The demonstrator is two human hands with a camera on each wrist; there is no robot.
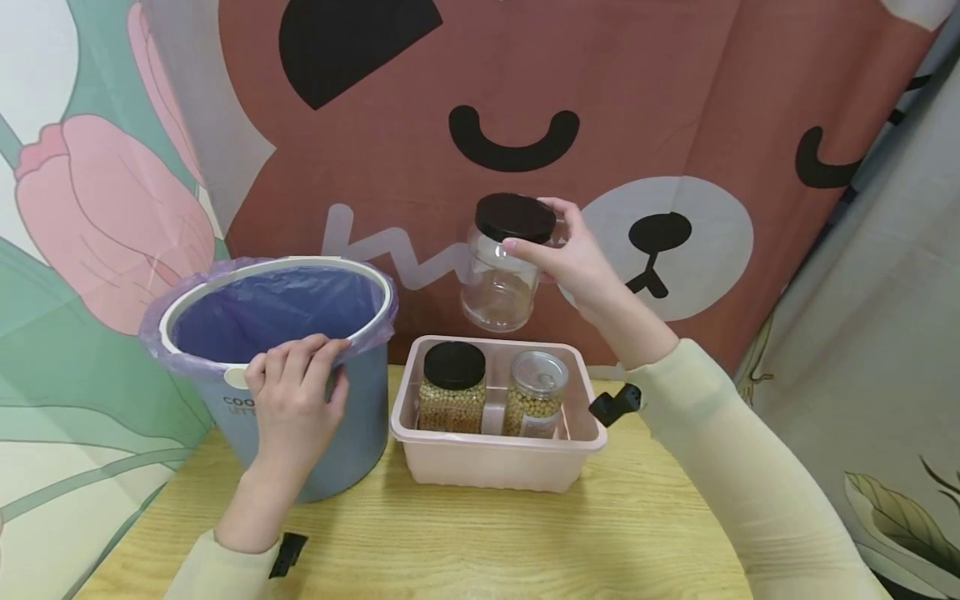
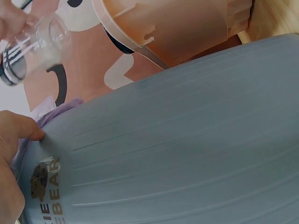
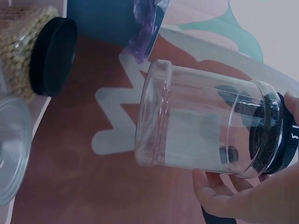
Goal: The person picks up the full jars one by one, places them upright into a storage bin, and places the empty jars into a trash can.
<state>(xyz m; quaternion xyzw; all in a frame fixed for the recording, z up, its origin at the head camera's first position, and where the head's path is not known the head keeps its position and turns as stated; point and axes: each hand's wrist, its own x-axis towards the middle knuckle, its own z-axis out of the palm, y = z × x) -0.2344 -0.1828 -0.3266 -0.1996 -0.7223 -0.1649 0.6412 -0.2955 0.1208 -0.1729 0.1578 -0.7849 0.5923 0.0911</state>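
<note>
An empty clear jar with a black lid hangs in the air above and behind the pink basket, upright in the head view. My right hand grips it near the lid, thumb in front and fingers round the far side. The same jar fills the middle of the right wrist view. My left hand grips the near rim of a blue-grey trash bin, its fingers over the edge and the thumb on the outer wall. A purple liner bag is folded over that rim.
The pink basket stands right of the bin on a wooden table. Inside are a black-lidded jar of pale beans and a clear-lidded jar of yellowish beans. A printed cloth hangs behind.
</note>
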